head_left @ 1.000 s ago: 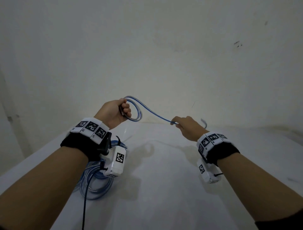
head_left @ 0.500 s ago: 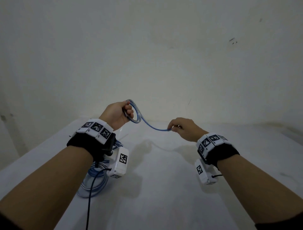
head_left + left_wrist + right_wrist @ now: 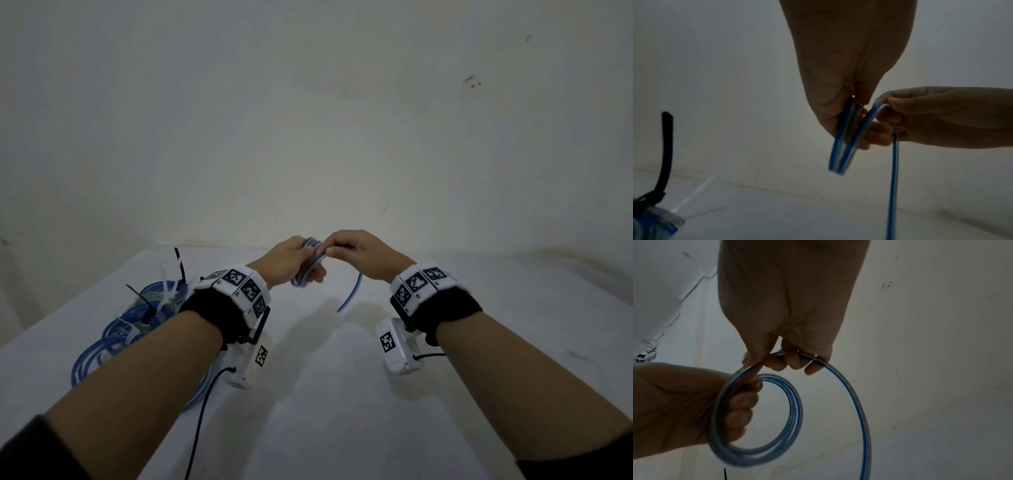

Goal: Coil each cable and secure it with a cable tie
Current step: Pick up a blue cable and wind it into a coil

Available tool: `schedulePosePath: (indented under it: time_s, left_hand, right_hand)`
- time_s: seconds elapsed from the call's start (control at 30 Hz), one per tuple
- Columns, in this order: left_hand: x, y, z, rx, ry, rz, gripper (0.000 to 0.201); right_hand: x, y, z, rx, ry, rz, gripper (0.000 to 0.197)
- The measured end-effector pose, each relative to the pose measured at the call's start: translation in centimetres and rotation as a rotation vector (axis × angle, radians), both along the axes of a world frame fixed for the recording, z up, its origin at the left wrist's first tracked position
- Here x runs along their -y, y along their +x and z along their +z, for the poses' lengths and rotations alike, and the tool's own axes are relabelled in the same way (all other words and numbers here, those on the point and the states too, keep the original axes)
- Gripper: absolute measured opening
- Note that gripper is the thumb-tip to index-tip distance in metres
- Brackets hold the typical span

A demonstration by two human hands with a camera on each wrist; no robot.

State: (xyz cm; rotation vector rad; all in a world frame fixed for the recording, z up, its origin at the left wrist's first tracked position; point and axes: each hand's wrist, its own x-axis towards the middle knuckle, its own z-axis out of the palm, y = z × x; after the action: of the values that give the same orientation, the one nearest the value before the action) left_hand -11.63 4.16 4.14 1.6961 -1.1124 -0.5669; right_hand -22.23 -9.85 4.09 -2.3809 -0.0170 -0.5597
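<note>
**Last loop going onto the coil**

I'm gripping the small coil [image 3: 306, 270] in my left hand [image 3: 287, 262], fingers curled through the loops. My right hand [image 3: 363, 255] is pinching the blue cable [image 3: 849, 391] just beside it, knuckles nearly touching. The free tail [image 3: 350, 294] is hanging down under my right hand, so that hand is feeding. Tied bundles [image 3: 137, 318] are lying on the table [image 3: 342, 428], left.
</note>
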Motion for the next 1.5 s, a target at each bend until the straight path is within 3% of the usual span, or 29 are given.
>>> schedulePosePath:
  time_s: [0.27, 0.47, 0.53, 0.63, 0.87, 1.03, 1.13, 1.27, 1.5]
  left_hand:
    - [0.3, 0.3, -0.3, -0.173, -0.014, 0.021, 0.033]
    - [0.5, 1.2, -0.4, -0.425, -0.122, 0.048, 0.035]
    - [0.7, 1.2, -0.4, -0.543, -0.168, 0.049, 0.035]
    - [1.1, 1.1, -0.4, -0.651, -0.206, 0.03, 0.033]
    - [1.9, 1.3, 0.1, -0.784, -0.363, -0.005, 0.031]
    - [2.5, 1.1, 0.0, -0.815, -0.45, -0.045, 0.03]
    - [2.8, 0.5, -0.5, -0.803, -0.488, -0.054, 0.029]
    - [3.6, -0.5, -1.2, -0.776, -0.544, -0.016, 0.026]
    - [5.2, -2.3, -1.7, -0.687, -0.555, -0.015, 0.022]
  right_hand:
    - [1.8, -0.5, -1.4, 0.065, 0.103, -0.187, 0.017]
    - [3.6, -1.8, -2.9, 0.094, -0.133, -0.353, 0.011]
    - [3.8, -2.0, -3.3, 0.065, -0.067, -0.373, 0.008]
    - [3.5, -2.3, -3.4, 0.054, 0.085, -0.356, 0.016]
    - [3.2, -3.1, -3.6, 0.045, 0.215, -0.183, 0.036]
    - [3.3, -3.4, -4.1, 0.052, 0.255, -0.188, 0.03]
    - [3.1, -3.5, -4.1, 0.091, 0.316, -0.21, 0.015]
    - [2.6, -3.3, -4.2, 0.103, 0.252, -0.222, 0.003]
    - [1.9, -3.1, -4.2, 0.055, 0.142, -0.249, 0.021]
